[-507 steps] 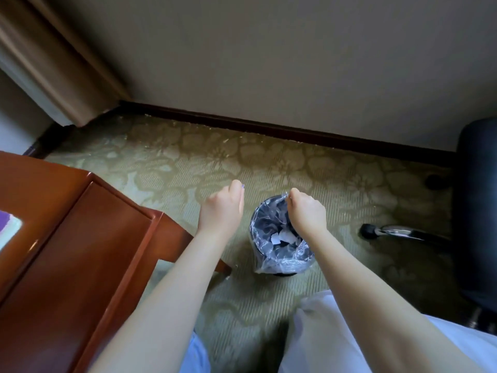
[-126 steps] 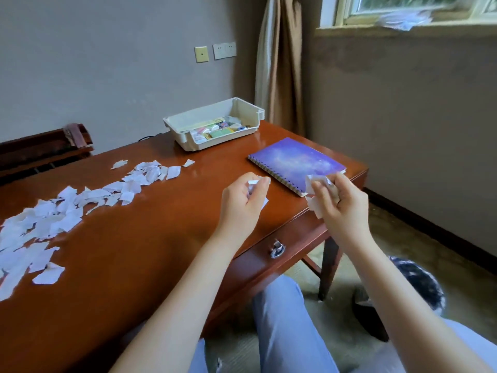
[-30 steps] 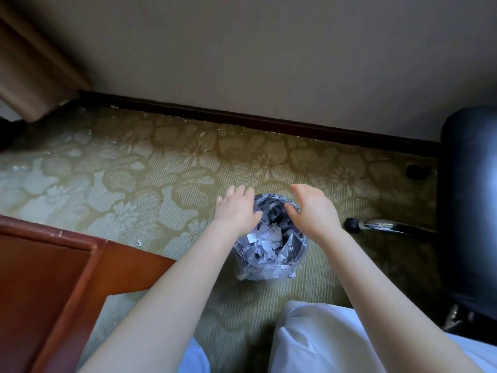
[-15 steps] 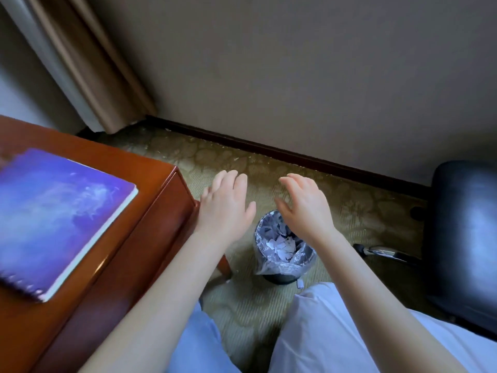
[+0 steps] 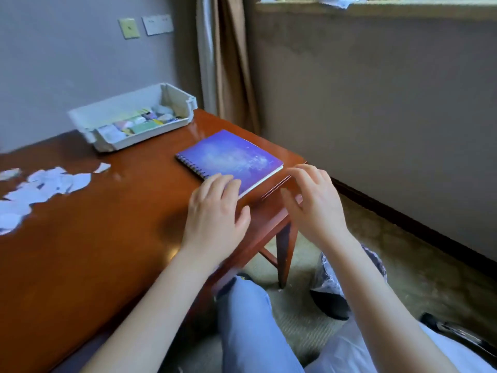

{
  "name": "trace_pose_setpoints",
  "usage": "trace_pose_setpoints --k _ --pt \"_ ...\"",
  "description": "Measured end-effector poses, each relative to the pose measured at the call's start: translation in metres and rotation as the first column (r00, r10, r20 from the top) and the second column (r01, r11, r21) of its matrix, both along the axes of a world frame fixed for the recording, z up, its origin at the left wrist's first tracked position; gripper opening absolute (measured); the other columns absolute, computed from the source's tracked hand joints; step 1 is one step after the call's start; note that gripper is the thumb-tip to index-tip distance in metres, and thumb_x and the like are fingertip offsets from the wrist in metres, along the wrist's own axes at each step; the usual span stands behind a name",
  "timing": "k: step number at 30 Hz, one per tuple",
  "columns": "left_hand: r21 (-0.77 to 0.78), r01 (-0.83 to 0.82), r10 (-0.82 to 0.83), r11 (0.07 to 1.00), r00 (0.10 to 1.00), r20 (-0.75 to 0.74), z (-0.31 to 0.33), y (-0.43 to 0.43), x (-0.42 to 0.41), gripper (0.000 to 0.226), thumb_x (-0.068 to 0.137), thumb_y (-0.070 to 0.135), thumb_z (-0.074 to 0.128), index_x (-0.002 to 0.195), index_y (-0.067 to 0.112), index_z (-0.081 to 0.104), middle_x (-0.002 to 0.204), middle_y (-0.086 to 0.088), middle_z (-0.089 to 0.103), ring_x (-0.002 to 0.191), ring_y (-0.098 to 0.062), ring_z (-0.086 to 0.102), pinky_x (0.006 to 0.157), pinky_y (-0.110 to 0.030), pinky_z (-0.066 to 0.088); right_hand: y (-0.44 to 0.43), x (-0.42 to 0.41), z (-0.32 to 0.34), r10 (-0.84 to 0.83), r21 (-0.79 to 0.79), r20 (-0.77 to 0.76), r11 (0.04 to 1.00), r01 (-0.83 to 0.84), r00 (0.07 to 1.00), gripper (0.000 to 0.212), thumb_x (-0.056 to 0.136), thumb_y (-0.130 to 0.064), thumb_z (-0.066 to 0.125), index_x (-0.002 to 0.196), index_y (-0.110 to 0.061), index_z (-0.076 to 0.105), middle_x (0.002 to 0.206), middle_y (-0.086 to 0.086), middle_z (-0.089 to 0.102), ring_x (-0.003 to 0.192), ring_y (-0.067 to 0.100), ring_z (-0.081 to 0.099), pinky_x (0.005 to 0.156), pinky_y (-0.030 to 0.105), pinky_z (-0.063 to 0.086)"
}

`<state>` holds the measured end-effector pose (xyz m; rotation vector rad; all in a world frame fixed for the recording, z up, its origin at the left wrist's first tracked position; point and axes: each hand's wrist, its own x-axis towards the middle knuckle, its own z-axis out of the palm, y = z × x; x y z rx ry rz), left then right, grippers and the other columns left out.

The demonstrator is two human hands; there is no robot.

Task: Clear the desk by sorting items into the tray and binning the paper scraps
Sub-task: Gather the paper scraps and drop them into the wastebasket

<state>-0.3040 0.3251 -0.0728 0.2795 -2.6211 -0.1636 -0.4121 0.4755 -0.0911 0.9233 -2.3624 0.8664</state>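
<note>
Both hands empty above the near right corner of the table; scraps still on the left.

Nearest, on the carpet beside the person's knees, the lined bin (image 5: 326, 285) stands partly hidden behind the right forearm. Left hand (image 5: 215, 219) hovers palm down, fingers spread, holding nothing, just short of the purple spiral notebook (image 5: 228, 157). Right hand (image 5: 314, 205) is likewise spread and empty over the table (image 5: 94, 251) edge. White paper scraps (image 5: 40, 189) lie scattered along the left side, blurred. Farthest, the white tray (image 5: 176, 99) sits by the wall, small coloured items inside, too blurred to identify.
</note>
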Motion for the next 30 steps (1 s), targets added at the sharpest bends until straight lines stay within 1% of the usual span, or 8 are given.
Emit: trace_pose_setpoints --k 5,8,12,17,21,25,27,30 --pt "0.007 -0.220 0.220 0.975 0.975 0.017 0.008 -0.059 0.069 0.045 0.083 0.034 0.046 0.118 0.009 0.059 0.123 -0.008 0.060 0.120 -0.028 0.052 0.097 -0.042 0.044 -0.070 0.040 0.010 0.180 0.032 -0.021 0.983 -0.179 0.984 0.033 0.080 -0.021 0.057 0.109 -0.008 0.064 0.112 0.011 0.064 0.095 0.036 0.058 0.077 0.040 0.051" --pt "0.032 -0.351 0.349 0.936 0.936 0.050 0.008 -0.092 0.104 0.044 0.088 0.031 0.053 0.128 0.012 0.053 0.134 -0.005 0.053 0.130 -0.023 0.042 0.106 -0.039 0.036 -0.111 0.065 0.015 0.288 0.050 0.010 0.956 -0.288 0.958 0.035 0.082 -0.024 0.054 0.112 -0.009 0.062 0.113 0.010 0.063 0.098 0.036 0.057 0.081 0.041 0.050" --pt "0.081 -0.481 0.475 0.873 0.876 0.077 0.009 -0.132 0.138 0.045 0.092 0.035 0.049 0.133 0.016 0.047 0.140 -0.002 0.047 0.133 -0.019 0.037 0.109 -0.036 0.032 -0.167 0.092 0.019 0.415 0.082 0.025 0.906 -0.415 0.910 0.035 0.084 -0.025 0.056 0.115 -0.009 0.061 0.117 0.011 0.062 0.101 0.034 0.057 0.082 0.040 0.050" --pt "0.135 -0.598 0.586 0.790 0.801 0.120 0.004 -0.185 0.165 0.048 0.093 0.036 0.049 0.136 0.016 0.043 0.143 -0.002 0.043 0.135 -0.019 0.035 0.110 -0.035 0.032 -0.232 0.110 0.024 0.504 0.051 0.142 0.856 -0.515 0.852 0.035 0.088 -0.024 0.058 0.121 -0.014 0.057 0.123 0.005 0.058 0.108 0.026 0.053 0.086 0.035 0.045" --pt "0.210 -0.660 0.653 0.722 0.749 0.109 0.000 -0.230 0.169 0.051 0.093 0.032 0.049 0.138 0.009 0.038 0.146 -0.009 0.035 0.136 -0.025 0.031 0.110 -0.036 0.031 -0.293 0.104 0.023 0.522 0.147 0.185 0.823 -0.548 0.833 0.045 0.089 -0.032 0.056 0.131 -0.017 0.048 0.134 0.004 0.052 0.123 0.025 0.046 0.096 0.038 0.040" --pt "0.203 -0.751 0.729 0.628 0.660 0.185 -0.007 -0.272 0.161 0.075 0.089 0.053 0.045 0.147 0.014 0.017 0.157 -0.012 0.009 0.145 -0.033 0.005 0.115 -0.045 0.017 -0.351 0.082 0.010 0.457 0.281 0.251 0.810 -0.516 0.854 0.068 0.087 -0.053 0.051 0.143 -0.021 0.032 0.152 0.003 0.031 0.142 0.027 0.024 0.113 0.046 0.023" --pt "0.182 -0.777 0.740 0.603 0.630 0.237 -0.012 -0.289 0.156 0.086 0.085 0.065 0.041 0.149 0.017 0.008 0.158 -0.010 0.000 0.145 -0.033 -0.005 0.116 -0.046 0.011 -0.376 0.073 0.004 0.448 0.322 0.295 0.785 -0.530 0.844 0.074 0.086 -0.061 0.047 0.147 -0.024 0.025 0.156 0.003 0.022 0.144 0.028 0.017 0.115 0.049 0.018" --pt "0.175 -0.780 0.723 0.601 0.624 0.296 -0.016 -0.308 0.150 0.090 0.081 0.072 0.037 0.149 0.023 0.003 0.158 -0.006 -0.005 0.145 -0.029 -0.010 0.116 -0.048 0.011 -0.410 0.068 0.001 0.512 0.347 0.319 0.720 -0.601 0.798 0.075 0.085 -0.064 0.045 0.147 -0.031 0.022 0.158 0.001 0.017 0.145 0.028 0.014 0.115 0.051 0.016"
